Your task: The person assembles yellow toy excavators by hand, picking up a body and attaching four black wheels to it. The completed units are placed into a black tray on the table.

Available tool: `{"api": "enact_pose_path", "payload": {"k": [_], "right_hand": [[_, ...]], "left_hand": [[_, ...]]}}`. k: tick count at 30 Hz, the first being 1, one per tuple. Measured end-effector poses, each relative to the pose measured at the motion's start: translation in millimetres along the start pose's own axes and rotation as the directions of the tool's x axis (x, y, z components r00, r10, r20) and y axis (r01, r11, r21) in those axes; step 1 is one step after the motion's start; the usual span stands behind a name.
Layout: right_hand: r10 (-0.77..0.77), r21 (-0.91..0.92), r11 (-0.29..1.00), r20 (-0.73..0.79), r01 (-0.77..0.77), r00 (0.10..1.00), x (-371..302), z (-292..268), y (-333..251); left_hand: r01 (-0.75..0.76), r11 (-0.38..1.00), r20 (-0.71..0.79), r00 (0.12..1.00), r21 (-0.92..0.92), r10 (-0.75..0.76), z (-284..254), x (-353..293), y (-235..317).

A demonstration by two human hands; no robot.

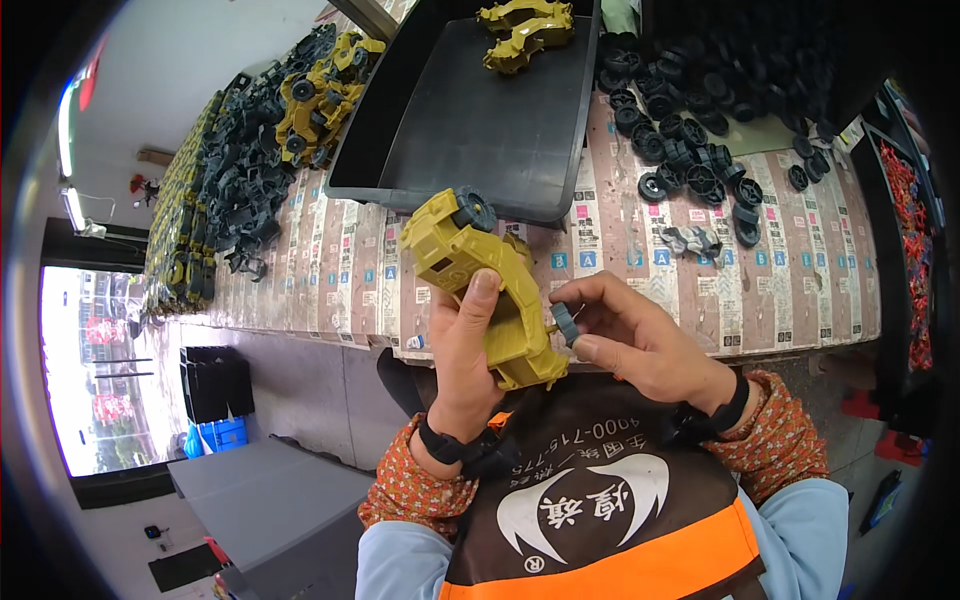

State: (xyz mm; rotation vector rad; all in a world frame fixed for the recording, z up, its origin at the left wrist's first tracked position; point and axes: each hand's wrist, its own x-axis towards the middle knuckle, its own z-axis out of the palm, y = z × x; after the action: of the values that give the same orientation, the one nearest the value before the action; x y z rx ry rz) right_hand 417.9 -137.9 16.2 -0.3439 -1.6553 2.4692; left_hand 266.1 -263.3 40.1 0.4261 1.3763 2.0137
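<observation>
A yellow toy truck body (484,290) is gripped in my left hand (467,345), tilted over the front of the table, with my thumb pressed on its side. One dark wheel (474,210) sits on its upper end. Between the thumb and fingers of my right hand (640,340) I pinch a small grey toy wheel (565,324). The wheel is right beside a thin axle end that sticks out of the truck's lower side; whether they touch I cannot tell.
A black tray (470,120) holds a few yellow truck bodies (528,38). Black wheels (690,160) are heaped at the right, with small grey-white pieces (690,242) nearby. At the left lie dark plastic parts (240,160) and yellow trucks (318,100). Red parts (910,260) fill a container far right.
</observation>
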Motion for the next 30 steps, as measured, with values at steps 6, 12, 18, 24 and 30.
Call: {"api": "enact_pose_path", "payload": {"k": [6, 12, 18, 24, 30], "right_hand": [[-0.025, 0.123, 0.992, -0.027, 0.028, 0.999, 2, 4, 15], [0.017, 0.143, 0.99, -0.062, -0.008, 0.998, 0, 5, 17], [0.032, 0.31, 0.95, -0.036, -0.019, 0.999, 2, 3, 21], [0.011, 0.307, 0.952, -0.031, -0.001, 0.999, 2, 1, 26], [-0.046, 0.256, 0.965, -0.026, 0.051, 0.999, 3, -3, 27]], "left_hand": [[-0.013, 0.999, 0.036, 0.999, 0.039, 0.012, -2, -5, -1], [-0.128, 0.985, 0.046, 0.991, 0.115, 0.124, -6, -8, -12], [-0.06, 0.998, 0.019, 0.998, 0.032, 0.059, -4, -8, -7], [-0.047, 0.999, 0.057, 0.997, 0.01, 0.046, -13, -7, -11], [-0.075, 0.997, 0.042, 0.996, 0.033, 0.074, -11, -10, -9]]}}
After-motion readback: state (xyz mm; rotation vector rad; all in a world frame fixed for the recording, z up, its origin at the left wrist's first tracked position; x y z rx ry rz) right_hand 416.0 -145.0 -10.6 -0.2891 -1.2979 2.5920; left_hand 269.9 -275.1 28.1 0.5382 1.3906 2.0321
